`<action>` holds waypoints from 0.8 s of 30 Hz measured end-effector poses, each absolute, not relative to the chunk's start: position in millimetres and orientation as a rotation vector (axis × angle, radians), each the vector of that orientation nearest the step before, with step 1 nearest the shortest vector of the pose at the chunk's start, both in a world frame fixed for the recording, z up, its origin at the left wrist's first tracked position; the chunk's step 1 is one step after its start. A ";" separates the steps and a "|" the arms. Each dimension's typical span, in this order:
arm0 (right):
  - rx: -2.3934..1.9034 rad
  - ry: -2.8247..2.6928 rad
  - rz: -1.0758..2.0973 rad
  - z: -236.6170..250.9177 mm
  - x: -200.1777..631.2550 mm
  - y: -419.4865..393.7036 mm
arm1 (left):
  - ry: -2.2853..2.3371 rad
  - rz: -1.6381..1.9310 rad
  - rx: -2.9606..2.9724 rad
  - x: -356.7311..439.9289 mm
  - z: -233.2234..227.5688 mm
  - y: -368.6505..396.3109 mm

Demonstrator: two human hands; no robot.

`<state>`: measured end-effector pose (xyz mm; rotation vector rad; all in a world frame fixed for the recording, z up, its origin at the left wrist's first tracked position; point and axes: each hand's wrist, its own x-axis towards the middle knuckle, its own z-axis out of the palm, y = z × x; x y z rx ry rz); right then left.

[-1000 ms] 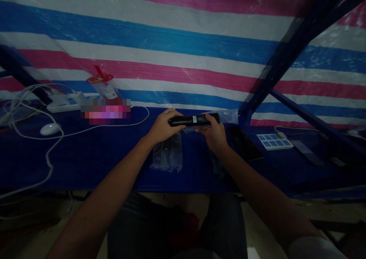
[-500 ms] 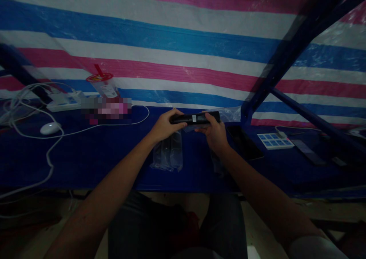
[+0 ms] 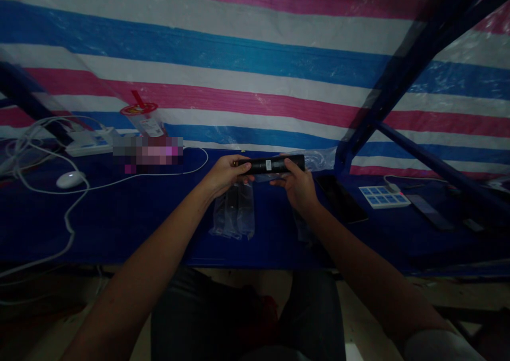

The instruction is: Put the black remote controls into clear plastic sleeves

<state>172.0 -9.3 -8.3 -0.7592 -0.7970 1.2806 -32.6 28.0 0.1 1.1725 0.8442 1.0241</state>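
Note:
A black flashlight with a small white label lies level across my two hands, above the blue table. My left hand is closed around its narrower left end, thumb on the near side. Around the wider right end is my right hand, thumb pressed on top. Below my left hand, dark tube-like items in clear plastic sleeves rest on the table. Clear plastic wrap lies behind my right hand. More plastic under my right forearm is partly hidden.
A black phone-like slab, a sheet with blue labels and a grey phone-like slab lie to the right. Leftward are a white mouse, looped cables, a power strip and a lidded cup. A blue frame post rises at the right.
My left hand has shifted slightly left along the flashlight toward its end, and its thumb has moved up. The flashlight has turned slightly. My right hand stays almost in place.

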 end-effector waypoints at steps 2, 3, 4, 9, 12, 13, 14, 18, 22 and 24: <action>-0.753 -0.799 1.280 -7.1 171.6 -10.4 | 0.829 1.039 1.183 -33.1 -0.4 28.5; -0.753 -0.803 1.276 -6.8 171.4 -10.9 | 0.822 1.043 1.193 -33.2 -0.7 28.8; -0.755 -0.807 1.271 -6.6 171.1 -11.2 | 0.816 1.047 1.201 -33.1 -1.0 28.9; -0.744 -0.803 1.264 -8.2 170.4 -11.0 | 0.818 1.061 1.229 -31.6 -0.2 27.3; -0.732 -0.811 1.269 -9.7 171.1 -10.4 | 0.822 1.066 1.252 -30.4 -0.4 26.3; -0.728 -0.813 1.268 -10.1 171.5 -10.3 | 0.821 1.067 1.261 -30.2 -0.8 26.2; -0.725 -0.814 1.265 -10.3 171.8 -10.2 | 0.819 1.069 1.269 -30.0 -1.3 26.3; -0.739 -0.828 1.259 -8.7 171.9 -11.2 | 0.795 1.068 1.262 -29.6 -1.9 26.1; -0.780 -0.828 1.254 -4.6 170.8 -11.7 | 0.787 1.081 1.193 -27.6 3.9 22.8; -0.784 -0.814 1.267 -3.8 172.0 -10.0 | 0.788 1.098 1.152 -26.4 8.0 20.8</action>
